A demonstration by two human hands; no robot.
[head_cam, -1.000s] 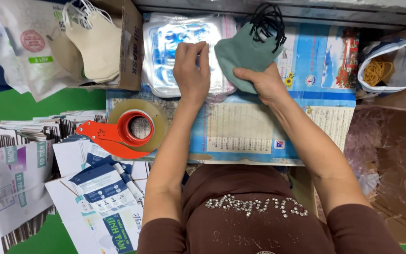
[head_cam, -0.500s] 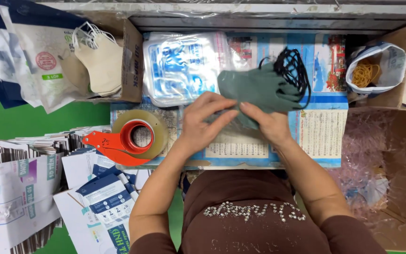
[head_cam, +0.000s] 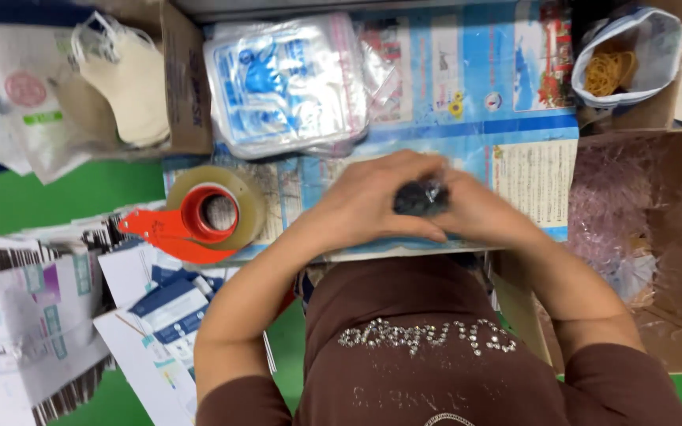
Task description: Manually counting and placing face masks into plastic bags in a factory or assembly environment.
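A: Dark bundle (head_cam: 420,197) clamped between left hand (head_cam: 372,201) and right hand (head_cam: 479,209); over the blue calendar sheet (head_cam: 530,150).
B: Confirmed; tape dispenser (head_cam: 199,217) just left, untouched.

Blues, greens and one bright orange-red

The tape dispenser (head_cam: 169,233) is orange-red around a tan roll; the table (head_cam: 96,193) shows green; the poster (head_cam: 475,95) under the hands is light blue with white panels (one strip darker blue); the plastic packets (head_cam: 286,83) are clear with blue print; the rubber bands (head_cam: 609,72) are yellow; the bundle (head_cam: 420,197) between the hands is dark grey.
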